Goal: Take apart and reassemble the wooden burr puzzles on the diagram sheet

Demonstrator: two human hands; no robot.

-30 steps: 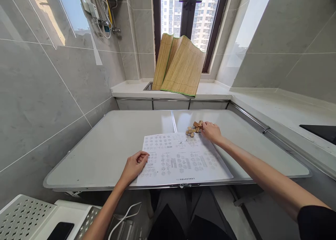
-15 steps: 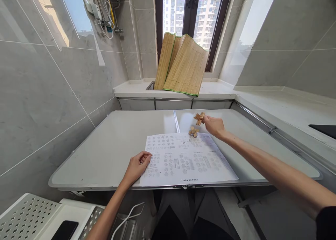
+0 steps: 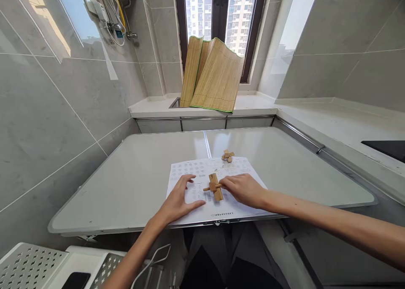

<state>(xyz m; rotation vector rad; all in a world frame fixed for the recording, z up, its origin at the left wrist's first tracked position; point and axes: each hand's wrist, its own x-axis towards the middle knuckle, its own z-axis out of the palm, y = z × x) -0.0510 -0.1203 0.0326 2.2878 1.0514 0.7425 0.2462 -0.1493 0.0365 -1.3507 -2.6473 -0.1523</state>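
My right hand (image 3: 242,189) grips one arm of a wooden burr puzzle (image 3: 215,187), a cross of interlocking pieces, held over a printed sheet (image 3: 190,209). To the left of it, my left hand (image 3: 182,200) is open, thumb and fingers spread apart toward the puzzle without touching it. A second wooden burr puzzle (image 3: 228,155) rests at the far edge of the sheet. Rows of small line drawings cover the paper, partly hidden by my hands and the held puzzle.
The sheet lies on a white folding table (image 3: 126,175). Behind it, a bamboo mat (image 3: 218,78) stands on a white counter (image 3: 152,106) by the window. At lower left, a phone (image 3: 76,280) lies on a white perforated rack (image 3: 31,263).
My right hand has brought the held puzzle from the table's far side to above the sheet, nearer me. My left hand has lifted, shifted right and spread its fingers. The view has shifted slightly.
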